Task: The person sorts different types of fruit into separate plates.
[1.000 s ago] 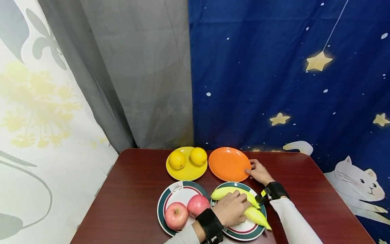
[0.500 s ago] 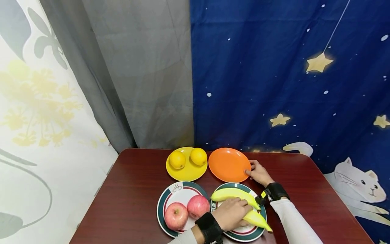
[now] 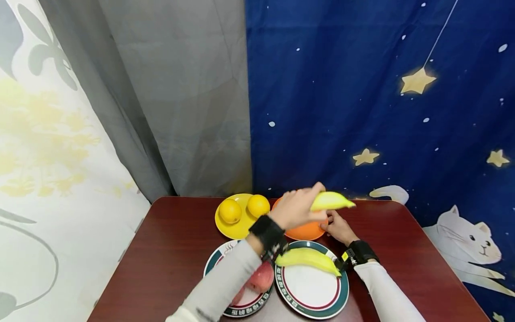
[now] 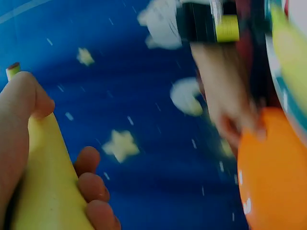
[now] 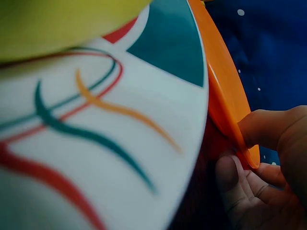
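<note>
My left hand (image 3: 295, 209) grips a banana (image 3: 331, 201) in the air over the orange plate (image 3: 306, 232), hiding much of that plate in the head view. The left wrist view has the thumb and fingers curled round the banana (image 4: 50, 187). At the orange plate's right edge, my right hand (image 3: 341, 229) pinches the rim; thumb and fingers lie on either side of the orange rim (image 5: 228, 96) in the right wrist view. A second banana (image 3: 307, 260) lies across the upper part of a white plate with a green border (image 3: 310, 290), nearest the right wrist.
A yellow plate (image 3: 237, 230) with two lemons (image 3: 230, 211) stands at the back left. In front of it, partly hidden by my left sleeve (image 3: 219, 279), another green-bordered plate (image 3: 257, 306) bears red apples (image 3: 261, 277). Curtains (image 3: 297, 98) hang behind the table.
My left hand has lifted one banana off the green-bordered plate and carried it up and away, over the orange plate. The right hand has stayed at the orange rim.
</note>
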Motion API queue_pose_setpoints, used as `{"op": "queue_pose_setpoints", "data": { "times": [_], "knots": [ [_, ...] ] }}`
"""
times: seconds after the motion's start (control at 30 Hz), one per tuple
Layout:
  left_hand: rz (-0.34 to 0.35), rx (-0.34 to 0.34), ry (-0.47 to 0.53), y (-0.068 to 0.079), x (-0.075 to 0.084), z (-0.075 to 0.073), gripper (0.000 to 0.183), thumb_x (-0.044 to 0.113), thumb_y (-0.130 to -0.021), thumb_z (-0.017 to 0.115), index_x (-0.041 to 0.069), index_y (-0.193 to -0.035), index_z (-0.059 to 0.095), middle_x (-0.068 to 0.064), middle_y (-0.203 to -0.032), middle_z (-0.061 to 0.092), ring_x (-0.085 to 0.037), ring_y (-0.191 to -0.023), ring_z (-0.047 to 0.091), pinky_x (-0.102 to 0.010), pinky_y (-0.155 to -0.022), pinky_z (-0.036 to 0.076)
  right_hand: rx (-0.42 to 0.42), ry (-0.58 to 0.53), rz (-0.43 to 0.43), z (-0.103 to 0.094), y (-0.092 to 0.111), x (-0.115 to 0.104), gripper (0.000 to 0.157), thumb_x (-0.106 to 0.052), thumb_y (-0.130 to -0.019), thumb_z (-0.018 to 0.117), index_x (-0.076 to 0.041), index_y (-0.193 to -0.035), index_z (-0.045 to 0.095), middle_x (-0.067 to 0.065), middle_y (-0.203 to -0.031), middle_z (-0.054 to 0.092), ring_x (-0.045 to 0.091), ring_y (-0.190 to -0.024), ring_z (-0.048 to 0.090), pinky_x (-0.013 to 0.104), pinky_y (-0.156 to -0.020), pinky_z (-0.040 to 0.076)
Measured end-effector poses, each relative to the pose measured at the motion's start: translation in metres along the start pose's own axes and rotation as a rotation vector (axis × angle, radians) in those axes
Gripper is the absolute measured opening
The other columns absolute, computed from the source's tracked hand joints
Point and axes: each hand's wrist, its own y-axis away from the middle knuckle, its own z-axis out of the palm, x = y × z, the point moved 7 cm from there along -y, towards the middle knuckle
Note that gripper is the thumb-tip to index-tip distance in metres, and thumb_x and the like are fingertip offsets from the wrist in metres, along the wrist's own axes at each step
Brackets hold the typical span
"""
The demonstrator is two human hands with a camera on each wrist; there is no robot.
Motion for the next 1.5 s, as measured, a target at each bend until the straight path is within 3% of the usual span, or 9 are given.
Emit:
{"op": "queue_pose_setpoints", "data": {
  "times": [0.03,0.1,0.23,0.43,0.63,1.03,1.2,1.4,1.5],
  "knots": [
    [-0.023,-0.009,-0.020,-0.010,-0.010,0.001,0.040,0.039,-0.105,0.073,0.019,-0.133,0.054,0.003,-0.084,0.053,-0.012,-0.067,0.052,-0.022,-0.057,0.037,-0.008,-0.006,0.075,0.001,0.000,0.003,0.041,-0.006,-0.106,0.066,0.014,-0.138,0.050,0.017,-0.095,0.065,0.022,-0.074,0.061,0.031,-0.067,0.053],
    [-0.067,-0.037,-0.080,-0.026,-0.027,0.010,0.036,0.038,-0.106,0.073,0.018,-0.130,0.056,0.002,-0.085,0.054,-0.014,-0.069,0.054,-0.023,-0.059,0.038,-0.016,0.013,0.111,0.003,-0.001,0.004,0.058,-0.007,-0.108,0.068,0.014,-0.153,0.038,0.021,-0.105,0.066,0.024,-0.080,0.063,0.032,-0.069,0.056],
    [-0.171,-0.100,-0.176,-0.041,-0.062,0.046,0.038,0.040,-0.107,0.073,0.017,-0.134,0.061,0.001,-0.088,0.060,-0.015,-0.072,0.057,-0.025,-0.063,0.041,-0.022,0.025,0.134,0.007,0.002,0.004,0.060,-0.007,-0.107,0.068,0.014,-0.154,0.038,0.022,-0.108,0.065,0.023,-0.082,0.063,0.029,-0.070,0.055],
    [-0.321,-0.184,-0.206,-0.032,-0.099,0.108,0.049,0.044,-0.106,0.075,0.016,-0.144,0.061,-0.001,-0.100,0.070,-0.016,-0.080,0.062,-0.028,-0.074,0.051,0.008,0.013,0.145,0.012,0.004,0.001,0.060,-0.007,-0.105,0.071,0.015,-0.152,0.040,0.021,-0.105,0.064,0.022,-0.078,0.062,0.028,-0.067,0.056],
    [-0.442,-0.231,-0.270,-0.016,-0.124,0.138,0.058,0.045,-0.105,0.077,0.018,-0.152,0.061,0.001,-0.111,0.076,-0.017,-0.086,0.066,-0.029,-0.081,0.056,0.013,0.006,0.132,0.016,0.002,-0.003,0.061,-0.006,-0.103,0.072,0.015,-0.151,0.042,0.020,-0.106,0.063,0.021,-0.078,0.061,0.027,-0.066,0.055],
    [-0.498,-0.295,-0.307,-0.014,-0.126,0.143,0.059,0.046,-0.104,0.078,0.019,-0.153,0.059,-0.006,-0.133,0.071,-0.022,-0.098,0.072,-0.035,-0.089,0.061,0.032,0.012,0.132,0.010,0.002,0.000,0.059,-0.006,-0.106,0.070,0.013,-0.154,0.041,0.018,-0.106,0.061,0.022,-0.079,0.061,0.027,-0.067,0.055],
    [-0.489,-0.332,-0.400,-0.016,-0.121,0.141,0.060,0.051,-0.104,0.075,0.022,-0.154,0.059,-0.006,-0.135,0.068,-0.021,-0.098,0.072,-0.034,-0.087,0.061,0.046,0.020,0.139,0.008,0.000,0.004,0.059,-0.005,-0.105,0.069,0.013,-0.154,0.041,0.019,-0.108,0.061,0.022,-0.079,0.061,0.027,-0.068,0.055],
    [-0.460,-0.379,-0.493,-0.021,-0.117,0.137,0.062,0.057,-0.106,0.069,0.025,-0.157,0.057,-0.002,-0.144,0.065,-0.022,-0.129,0.061,-0.035,-0.103,0.055,0.048,0.029,0.129,0.004,0.000,0.006,0.060,-0.007,-0.106,0.070,0.014,-0.154,0.041,0.020,-0.110,0.062,0.022,-0.079,0.061,0.028,-0.069,0.055],
    [-0.432,-0.378,-0.520,-0.027,-0.115,0.129,0.064,0.058,-0.106,0.067,0.026,-0.161,0.056,-0.001,-0.151,0.061,-0.022,-0.136,0.057,-0.037,-0.109,0.052,0.046,0.033,0.134,0.000,0.001,0.007,0.061,-0.008,-0.107,0.070,0.014,-0.154,0.040,0.021,-0.111,0.062,0.022,-0.079,0.061,0.028,-0.069,0.054]
  ]
}}
